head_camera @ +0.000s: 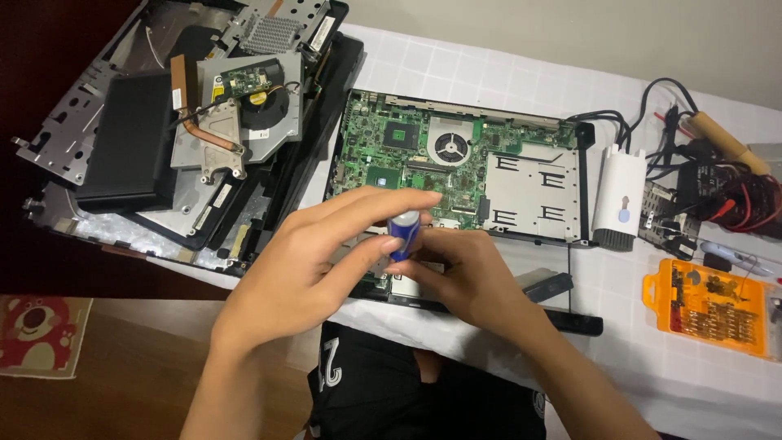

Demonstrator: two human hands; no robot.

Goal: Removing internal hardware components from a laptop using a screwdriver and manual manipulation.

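My left hand (314,261) pinches the top of a small blue-handled screwdriver (404,232) between thumb and fingers. My right hand (468,281) is curled around the lower part of the same tool, and its tip is hidden behind my fingers. Both hands hover over the near edge of an opened laptop base (582,175). Its green motherboard (383,159), round fan (450,147) and silver drive bay (529,191) lie exposed just beyond my hands.
Removed laptop covers, a heatsink with copper pipe (208,134) and a black panel (130,138) are piled at far left. A white brush-like tool (619,200), tangled cables (717,183), an orange bit case (709,305) and a black bar (574,322) lie right, on a white gridded cloth (456,69).
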